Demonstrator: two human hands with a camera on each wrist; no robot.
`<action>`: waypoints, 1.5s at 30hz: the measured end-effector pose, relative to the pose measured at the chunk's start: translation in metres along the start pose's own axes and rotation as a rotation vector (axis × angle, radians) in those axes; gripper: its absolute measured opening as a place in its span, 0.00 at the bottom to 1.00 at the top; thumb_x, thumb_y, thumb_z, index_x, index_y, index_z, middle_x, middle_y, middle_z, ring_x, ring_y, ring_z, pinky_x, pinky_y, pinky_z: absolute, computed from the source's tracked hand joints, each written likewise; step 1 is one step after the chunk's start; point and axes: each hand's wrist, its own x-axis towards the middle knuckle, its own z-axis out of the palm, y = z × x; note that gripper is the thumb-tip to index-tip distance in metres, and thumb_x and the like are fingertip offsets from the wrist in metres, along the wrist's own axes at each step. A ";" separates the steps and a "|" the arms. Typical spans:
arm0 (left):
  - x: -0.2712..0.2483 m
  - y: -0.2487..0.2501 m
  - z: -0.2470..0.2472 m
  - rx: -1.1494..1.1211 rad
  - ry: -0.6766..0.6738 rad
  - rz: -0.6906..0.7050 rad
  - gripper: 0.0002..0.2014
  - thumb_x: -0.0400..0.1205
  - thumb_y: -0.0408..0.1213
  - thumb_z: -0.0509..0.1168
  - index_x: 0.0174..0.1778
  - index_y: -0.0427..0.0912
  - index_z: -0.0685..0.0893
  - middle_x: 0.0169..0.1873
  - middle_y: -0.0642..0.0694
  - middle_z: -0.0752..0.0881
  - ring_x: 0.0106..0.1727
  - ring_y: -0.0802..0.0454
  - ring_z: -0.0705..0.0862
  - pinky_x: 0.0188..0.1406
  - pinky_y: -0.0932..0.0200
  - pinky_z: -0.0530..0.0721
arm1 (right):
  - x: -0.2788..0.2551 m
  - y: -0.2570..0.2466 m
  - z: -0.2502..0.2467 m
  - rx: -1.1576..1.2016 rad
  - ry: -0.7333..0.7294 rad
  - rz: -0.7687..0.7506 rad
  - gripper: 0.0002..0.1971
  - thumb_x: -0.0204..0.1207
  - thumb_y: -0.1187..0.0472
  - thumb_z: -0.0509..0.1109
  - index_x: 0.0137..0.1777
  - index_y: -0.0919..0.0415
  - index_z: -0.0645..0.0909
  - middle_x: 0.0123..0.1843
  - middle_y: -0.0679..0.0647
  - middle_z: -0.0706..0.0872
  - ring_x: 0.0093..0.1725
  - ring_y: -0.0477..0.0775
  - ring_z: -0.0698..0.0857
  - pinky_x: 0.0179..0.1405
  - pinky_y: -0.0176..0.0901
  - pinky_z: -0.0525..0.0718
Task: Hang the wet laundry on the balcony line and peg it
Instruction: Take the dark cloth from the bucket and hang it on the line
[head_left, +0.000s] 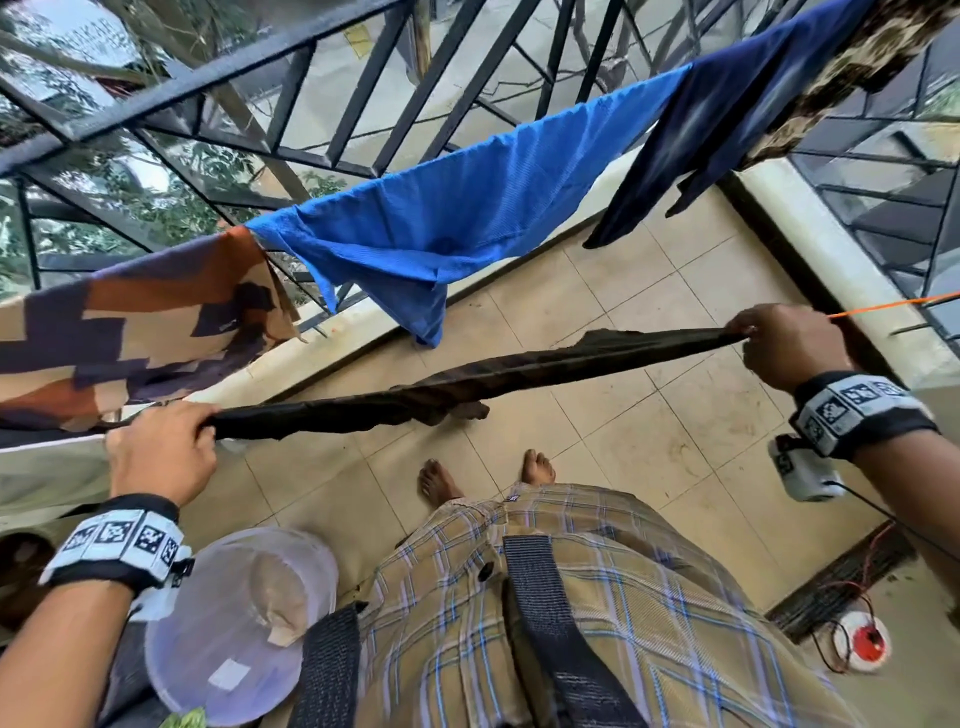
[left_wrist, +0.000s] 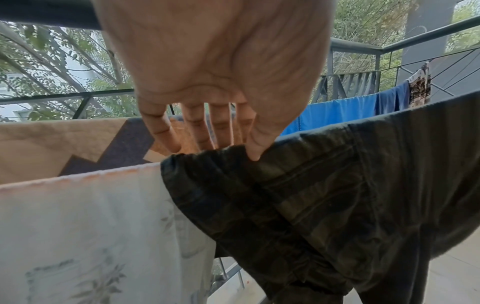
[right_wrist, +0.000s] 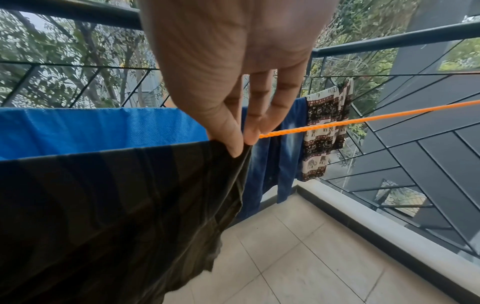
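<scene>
A dark checked garment (head_left: 467, 379) hangs stretched over the orange line (head_left: 893, 304), draped down on both sides. My left hand (head_left: 161, 447) grips its bunched left end; in the left wrist view the thumb (left_wrist: 255, 148) presses the folded cloth (left_wrist: 311, 205) with the fingers behind it. My right hand (head_left: 779, 348) pinches the right corner. In the right wrist view its thumb and fingertips (right_wrist: 241, 142) meet on the cloth's top edge (right_wrist: 116, 205), right where the bare orange line (right_wrist: 363, 120) runs on.
On a farther line by the black railing (head_left: 208, 67) hang a brown-purple cloth (head_left: 130, 322), a blue cloth (head_left: 441, 218), a navy garment (head_left: 727, 130) and a printed cloth (right_wrist: 322, 131). A white floral cloth (left_wrist: 91, 226) hangs left of the dark garment. A clear tub (head_left: 244, 618) stands below my left arm.
</scene>
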 end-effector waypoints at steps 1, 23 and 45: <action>0.000 0.002 0.000 -0.011 0.008 0.001 0.15 0.76 0.29 0.73 0.58 0.42 0.89 0.53 0.35 0.89 0.56 0.29 0.83 0.52 0.31 0.79 | 0.001 0.001 0.000 -0.011 -0.012 -0.011 0.17 0.66 0.69 0.73 0.52 0.50 0.89 0.49 0.58 0.90 0.50 0.66 0.86 0.43 0.50 0.83; -0.022 0.155 0.017 -0.191 -0.094 0.163 0.16 0.78 0.38 0.73 0.63 0.48 0.85 0.56 0.43 0.87 0.59 0.36 0.83 0.57 0.36 0.80 | 0.018 0.037 0.025 0.188 -0.161 -0.457 0.11 0.75 0.62 0.72 0.56 0.52 0.88 0.49 0.49 0.90 0.49 0.58 0.86 0.49 0.50 0.82; -0.223 0.015 0.060 -0.774 0.150 -0.157 0.16 0.82 0.36 0.69 0.49 0.69 0.79 0.53 0.47 0.88 0.51 0.51 0.85 0.55 0.59 0.82 | -0.070 -0.302 -0.018 0.161 -0.108 -0.965 0.09 0.75 0.51 0.68 0.50 0.47 0.88 0.44 0.49 0.91 0.48 0.58 0.88 0.49 0.52 0.84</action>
